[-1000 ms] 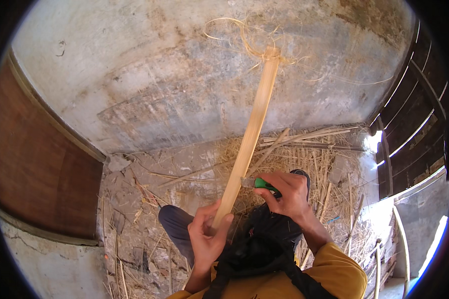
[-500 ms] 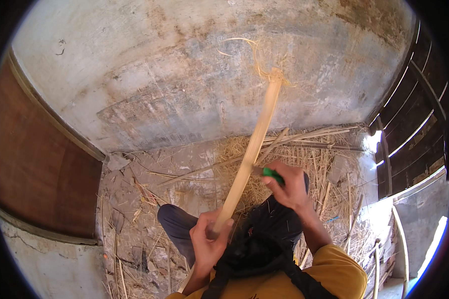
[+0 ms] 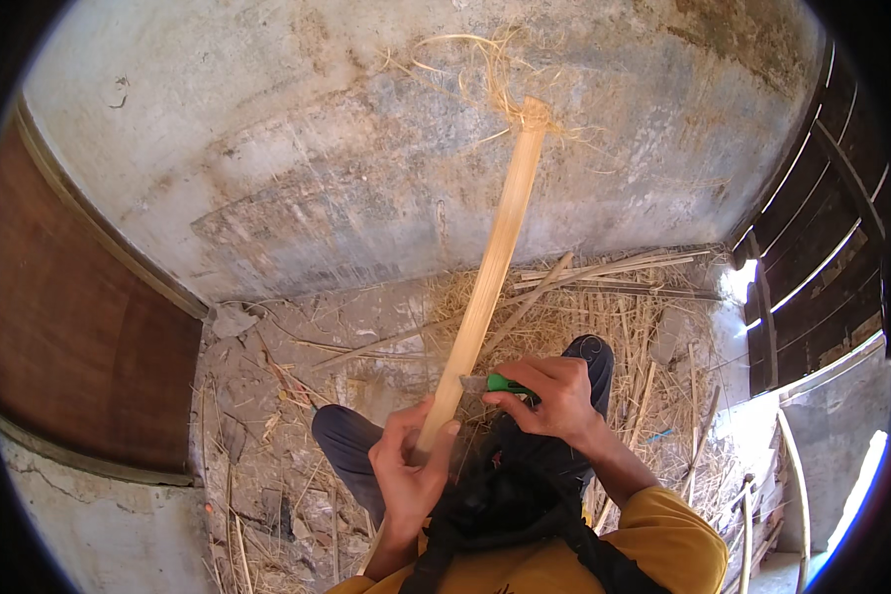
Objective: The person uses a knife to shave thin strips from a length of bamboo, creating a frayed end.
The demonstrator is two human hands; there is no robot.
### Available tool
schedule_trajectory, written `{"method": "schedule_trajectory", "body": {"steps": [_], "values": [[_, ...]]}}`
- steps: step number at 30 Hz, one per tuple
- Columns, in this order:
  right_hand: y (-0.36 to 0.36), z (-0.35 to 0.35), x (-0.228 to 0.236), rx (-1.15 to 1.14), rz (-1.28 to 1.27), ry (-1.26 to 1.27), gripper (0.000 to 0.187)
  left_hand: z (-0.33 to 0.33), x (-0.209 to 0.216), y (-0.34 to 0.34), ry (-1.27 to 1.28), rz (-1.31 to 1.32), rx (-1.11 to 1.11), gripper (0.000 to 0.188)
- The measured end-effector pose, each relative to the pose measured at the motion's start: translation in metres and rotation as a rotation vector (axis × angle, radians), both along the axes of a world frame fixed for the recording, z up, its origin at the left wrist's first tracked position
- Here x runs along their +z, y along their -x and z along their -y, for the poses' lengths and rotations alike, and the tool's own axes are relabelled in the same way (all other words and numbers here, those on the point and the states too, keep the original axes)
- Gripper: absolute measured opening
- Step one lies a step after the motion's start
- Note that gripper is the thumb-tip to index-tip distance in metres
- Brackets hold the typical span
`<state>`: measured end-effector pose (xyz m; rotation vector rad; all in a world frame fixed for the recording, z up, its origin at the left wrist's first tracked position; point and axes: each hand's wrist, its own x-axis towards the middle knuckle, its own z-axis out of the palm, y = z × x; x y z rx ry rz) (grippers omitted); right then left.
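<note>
A long pale bamboo strip [image 3: 490, 277] slants up and away from me, its far end frayed into thin curling shavings [image 3: 500, 74] in front of the wall. My left hand [image 3: 412, 463] grips the near end between thumb and fingers. In my right hand [image 3: 554, 396] is a green-handled knife [image 3: 510, 386], its short blade touching the strip's right edge just above my left hand. My fingers wrap round the handle and hide part of it.
A stained plaster wall [image 3: 346, 198] rises ahead. Bamboo sticks [image 3: 614, 272] and dry shavings [image 3: 594, 317] litter the dirt floor. To the left is a brown wooden panel [image 3: 89, 317]; dark slatted boards [image 3: 822, 238] stand to the right.
My right hand has drawn the knife down along the strip toward my left hand. The strip's far end has shifted up and slightly left, and its shavings show more spread out.
</note>
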<state>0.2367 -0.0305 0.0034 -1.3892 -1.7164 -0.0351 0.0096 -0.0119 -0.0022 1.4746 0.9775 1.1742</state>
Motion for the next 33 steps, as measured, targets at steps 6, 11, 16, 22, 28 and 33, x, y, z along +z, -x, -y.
{"method": "schedule_trajectory", "body": {"steps": [6,11,16,22,28,33], "values": [[-0.008,-0.007,-0.002,-0.069,-0.047,-0.08,0.029,0.004,0.001,0.003,-0.005,-0.02,-0.007,0.036],[-0.009,-0.007,0.004,-0.06,-0.009,-0.077,0.029,0.006,0.0,0.005,-0.001,0.005,-0.003,0.036],[-0.012,-0.006,0.006,-0.089,-0.011,-0.055,0.029,0.006,-0.001,0.006,0.001,0.022,-0.011,0.035],[-0.024,-0.017,0.011,-0.149,-0.077,-0.085,0.028,0.011,-0.013,0.011,-0.137,-0.039,-0.028,0.031],[-0.029,-0.02,0.01,-0.099,-0.071,-0.063,0.027,0.017,-0.005,0.014,0.019,-0.008,-0.008,0.032],[-0.037,-0.028,0.01,-0.178,-0.099,-0.098,0.024,0.023,-0.001,0.02,0.065,-0.047,-0.025,0.027]]}}
